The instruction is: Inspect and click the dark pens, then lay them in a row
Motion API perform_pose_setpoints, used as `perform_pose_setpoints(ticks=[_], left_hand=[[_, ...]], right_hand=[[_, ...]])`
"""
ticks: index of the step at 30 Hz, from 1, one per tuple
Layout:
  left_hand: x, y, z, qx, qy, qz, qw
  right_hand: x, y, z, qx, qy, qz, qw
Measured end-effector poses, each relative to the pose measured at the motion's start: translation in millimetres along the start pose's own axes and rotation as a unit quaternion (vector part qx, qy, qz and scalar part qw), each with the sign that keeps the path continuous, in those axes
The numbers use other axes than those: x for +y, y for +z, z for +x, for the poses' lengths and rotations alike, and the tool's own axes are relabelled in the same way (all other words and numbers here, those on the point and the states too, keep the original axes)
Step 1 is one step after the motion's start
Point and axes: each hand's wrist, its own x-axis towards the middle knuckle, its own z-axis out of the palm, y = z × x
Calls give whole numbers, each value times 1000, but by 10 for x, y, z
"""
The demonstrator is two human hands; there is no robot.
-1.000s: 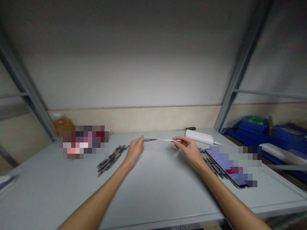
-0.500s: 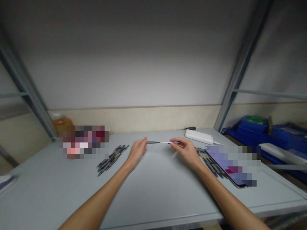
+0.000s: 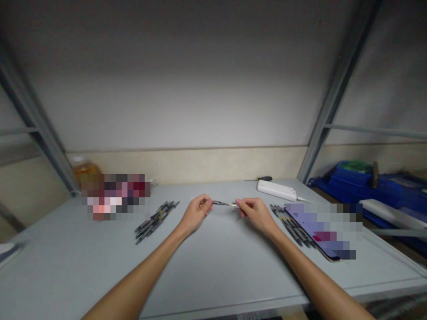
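Above the middle of the table, my left hand [image 3: 198, 214] pinches the grey grip part of a pen [image 3: 217, 203]. My right hand [image 3: 255, 213] is closed on the other end of it, where a thin refill [image 3: 231, 205] spans the gap between the hands. What exactly the right fingers cover is hidden. A bundle of grey and black pens [image 3: 156, 221] lies left of my left hand. More such pens [image 3: 292, 226] lie to the right of my right hand, beside a flat device [image 3: 310, 229] that is partly blurred out.
Behind my right hand are a white power bank-like block [image 3: 276, 190] with a cable and a screwdriver [image 3: 264, 178]. A bottle of amber liquid [image 3: 85, 171] and a pixelated item stand at the back left. Metal posts [image 3: 325, 111] frame the table; blue bins [image 3: 353, 178] sit beyond the right edge.
Both hands have come slightly lower and closer together, and less of the refill shows between them. The pen parts now tilt down to the right. The pen bundles have not moved.
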Motion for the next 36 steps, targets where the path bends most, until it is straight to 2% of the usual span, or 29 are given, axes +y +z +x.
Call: perform_pose_setpoints(ticks=[4,8,13,16,22,25,31,36], left_hand=[[5,18,-1,-1,8,-22,1000],[39,29,4,27,-6,-73,997],[43,-19,38,79,-42,-143,986],[36,-56,61,98,-73,-176,977],[78,-49,37,75,-96,-207,971],[100,-27,23,70,-99,-215,969],[86,-35,37,89,-103,-221,966],[75,-40,33,72,-106,-225,966]], right_hand=[[-16,-6,-15,7,42,-54,998],[6,-25,-5,-26,76,-58,995],[79,-60,51,36,-5,4,999],[91,-66,58,21,-26,31,999],[43,-47,23,-5,21,-27,999],[55,-41,28,-2,47,-19,999],[69,-39,35,13,-28,36,999],[36,-24,19,-31,6,-8,999]])
